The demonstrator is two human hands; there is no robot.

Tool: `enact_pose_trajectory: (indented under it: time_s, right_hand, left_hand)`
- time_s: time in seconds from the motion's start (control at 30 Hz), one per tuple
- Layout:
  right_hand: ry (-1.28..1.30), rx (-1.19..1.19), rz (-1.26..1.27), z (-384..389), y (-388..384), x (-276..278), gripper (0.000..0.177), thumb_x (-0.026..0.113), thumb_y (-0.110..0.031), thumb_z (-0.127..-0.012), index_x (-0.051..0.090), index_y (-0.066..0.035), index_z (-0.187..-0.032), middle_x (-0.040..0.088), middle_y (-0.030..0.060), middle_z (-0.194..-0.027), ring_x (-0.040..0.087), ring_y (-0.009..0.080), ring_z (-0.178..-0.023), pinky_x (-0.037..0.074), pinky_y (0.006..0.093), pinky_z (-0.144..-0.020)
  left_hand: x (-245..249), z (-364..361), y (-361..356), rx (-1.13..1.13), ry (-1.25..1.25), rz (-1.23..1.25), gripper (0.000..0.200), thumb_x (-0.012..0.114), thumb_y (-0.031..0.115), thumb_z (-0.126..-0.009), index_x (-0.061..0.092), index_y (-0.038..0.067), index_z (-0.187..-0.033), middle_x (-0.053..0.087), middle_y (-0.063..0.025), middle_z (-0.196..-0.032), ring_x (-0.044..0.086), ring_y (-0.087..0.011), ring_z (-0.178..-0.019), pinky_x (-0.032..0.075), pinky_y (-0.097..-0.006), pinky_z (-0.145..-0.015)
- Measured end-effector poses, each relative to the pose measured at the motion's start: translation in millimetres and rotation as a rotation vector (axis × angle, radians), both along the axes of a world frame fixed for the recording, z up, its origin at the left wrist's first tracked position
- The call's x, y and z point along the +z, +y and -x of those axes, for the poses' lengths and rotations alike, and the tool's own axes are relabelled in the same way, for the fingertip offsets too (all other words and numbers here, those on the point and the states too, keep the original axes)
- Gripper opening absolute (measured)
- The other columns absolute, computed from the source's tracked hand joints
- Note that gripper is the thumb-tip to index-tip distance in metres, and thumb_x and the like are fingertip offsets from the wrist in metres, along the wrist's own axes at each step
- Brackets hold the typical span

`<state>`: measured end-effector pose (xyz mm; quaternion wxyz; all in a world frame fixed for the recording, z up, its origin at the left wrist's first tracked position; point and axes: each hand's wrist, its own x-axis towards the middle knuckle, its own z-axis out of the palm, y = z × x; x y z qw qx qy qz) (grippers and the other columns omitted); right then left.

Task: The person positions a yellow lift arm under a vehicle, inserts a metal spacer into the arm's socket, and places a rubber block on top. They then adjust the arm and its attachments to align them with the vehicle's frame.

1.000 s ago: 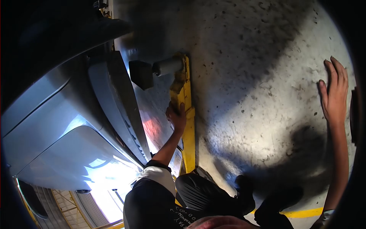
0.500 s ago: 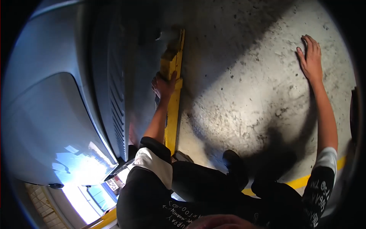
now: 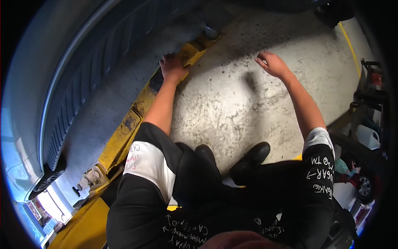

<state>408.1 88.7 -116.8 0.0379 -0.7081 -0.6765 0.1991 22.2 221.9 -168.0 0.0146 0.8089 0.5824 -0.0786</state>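
A long yellow steel lift arm (image 3: 137, 108), scuffed and greasy, runs diagonally beside a silver-grey vehicle. My left hand (image 3: 173, 68) is closed over its upper edge near the far end, thumb on the near side. Beyond that hand, a dark round pad (image 3: 211, 31) sits at the arm's tip. My right hand (image 3: 273, 64) hangs above the concrete floor, away from the arm. Its fingers are loosely curled, with a gap to the thumb and nothing visible in them.
The vehicle's ribbed lower side (image 3: 78, 83) overhangs the left. A yellow lift column base (image 3: 83, 224) stands at lower left. A dark metal frame with a white jug (image 3: 368, 137) and a small wheel (image 3: 365, 186) is on the right. Stained concrete floor (image 3: 224, 112) lies ahead of my shoes.
My view has turned, and the lift arm now slants across the left instead of standing nearly upright. My right hand has come inward, its fingers more curled. My left hand stays on the arm.
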Motion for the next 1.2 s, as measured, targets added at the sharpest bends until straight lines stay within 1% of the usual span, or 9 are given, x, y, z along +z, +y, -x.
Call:
enact_pose_trajectory:
  time_s: [0.3, 0.37, 0.57, 0.73, 0.8, 0.87, 1.03, 1.13, 1.2]
  right_hand:
    - [-0.253, 0.127, 0.026, 22, 8, 93, 0.086, 0.07, -0.058, -0.088, 0.039, -0.009, -0.151, 0.049, 0.0275, -0.147, 0.051, 0.0446, -0.132, 0.047, 0.0454, -0.109]
    - [-0.322, 0.38, -0.253, 34, 11, 99, 0.103, 0.085, -0.045, -0.077, 0.027, -0.02, -0.158, 0.033, 0.0205, -0.161, 0.041, 0.0394, -0.143, 0.042, 0.0476, -0.114]
    - [-0.78, 0.915, -0.154, 49, 30, 106, 0.139, 0.097, -0.032, -0.054, 0.011, -0.035, -0.163, 0.021, 0.0097, -0.168, 0.03, 0.0317, -0.151, 0.034, 0.0532, -0.12]
    - [-0.633, 0.717, -0.153, 48, 19, 99, 0.124, 0.092, -0.044, -0.061, 0.021, -0.023, -0.161, 0.028, 0.0162, -0.164, 0.041, 0.0375, -0.143, 0.052, 0.0515, -0.104]
    - [-0.819, 0.495, 0.03, 79, 17, 100, 0.096, 0.06, -0.075, -0.082, 0.045, -0.01, -0.151, 0.048, 0.0212, -0.148, 0.055, 0.0396, -0.128, 0.057, 0.0503, -0.094]
    - [-0.822, 0.409, 0.386, 104, 43, 123, 0.107, 0.019, -0.091, -0.087, 0.065, -0.007, -0.135, 0.067, 0.0214, -0.123, 0.071, 0.0373, -0.099, 0.06, 0.0459, -0.086]
    - [-0.422, -0.007, 0.697, 71, 91, 150, 0.103, 0.021, -0.089, -0.089, 0.06, -0.01, -0.141, 0.065, 0.0221, -0.133, 0.072, 0.0333, -0.107, 0.056, 0.0467, -0.094]
    - [-0.4, 0.374, 0.351, 16, 86, 103, 0.1, 0.034, -0.086, -0.09, 0.041, -0.01, -0.154, 0.059, 0.0262, -0.138, 0.055, 0.0358, -0.134, 0.045, 0.0469, -0.111]
    - [-0.296, 0.668, -0.018, -6, 58, 98, 0.1, 0.067, -0.067, -0.083, 0.027, -0.018, -0.16, 0.034, 0.0198, -0.16, 0.039, 0.0334, -0.147, 0.041, 0.0535, -0.114]
  left_hand:
    - [14, -22, -64, -0.08, 0.018, 0.213, 0.078, 0.084, 0.049, -0.073, 0.058, 0.003, -0.132, 0.06, -0.0151, -0.135, 0.048, -0.0322, -0.135, 0.042, -0.0489, -0.108]
    - [17, -28, -80, -0.073, 0.005, 0.197, 0.079, 0.085, 0.047, -0.072, 0.057, 0.004, -0.133, 0.06, -0.0142, -0.136, 0.049, -0.0302, -0.134, 0.041, -0.0475, -0.108]
    - [18, -35, -124, -0.135, 0.021, 0.173, 0.078, 0.087, 0.045, -0.071, 0.058, 0.005, -0.131, 0.06, -0.0111, -0.133, 0.051, -0.0269, -0.129, 0.042, -0.0451, -0.104]
    - [20, -34, -132, -0.158, 0.018, 0.176, 0.077, 0.088, 0.045, -0.071, 0.059, 0.005, -0.129, 0.061, -0.0109, -0.131, 0.051, -0.0268, -0.128, 0.042, -0.0445, -0.105]
    - [21, -35, -133, -0.145, 0.02, 0.178, 0.076, 0.088, 0.045, -0.071, 0.059, 0.005, -0.129, 0.061, -0.011, -0.131, 0.051, -0.0268, -0.129, 0.042, -0.0448, -0.105]
    - [21, -36, -134, -0.11, 0.018, 0.18, 0.076, 0.088, 0.045, -0.071, 0.059, 0.005, -0.129, 0.061, -0.011, -0.13, 0.051, -0.0268, -0.13, 0.042, -0.045, -0.106]
    - [21, -36, -139, -0.118, -0.04, 0.121, 0.072, 0.087, 0.044, -0.072, 0.059, 0.002, -0.124, 0.062, -0.0142, -0.122, 0.053, -0.0303, -0.124, 0.045, -0.0444, -0.1]
    - [15, -36, -141, -0.125, -0.044, 0.098, 0.072, 0.085, 0.044, -0.072, 0.059, 0.002, -0.124, 0.062, -0.0151, -0.12, 0.054, -0.0314, -0.122, 0.045, -0.0452, -0.099]
    - [15, -38, -136, -0.144, -0.053, 0.076, 0.072, 0.085, 0.044, -0.072, 0.059, 0.002, -0.123, 0.062, -0.0155, -0.12, 0.054, -0.0319, -0.121, 0.045, -0.0455, -0.099]
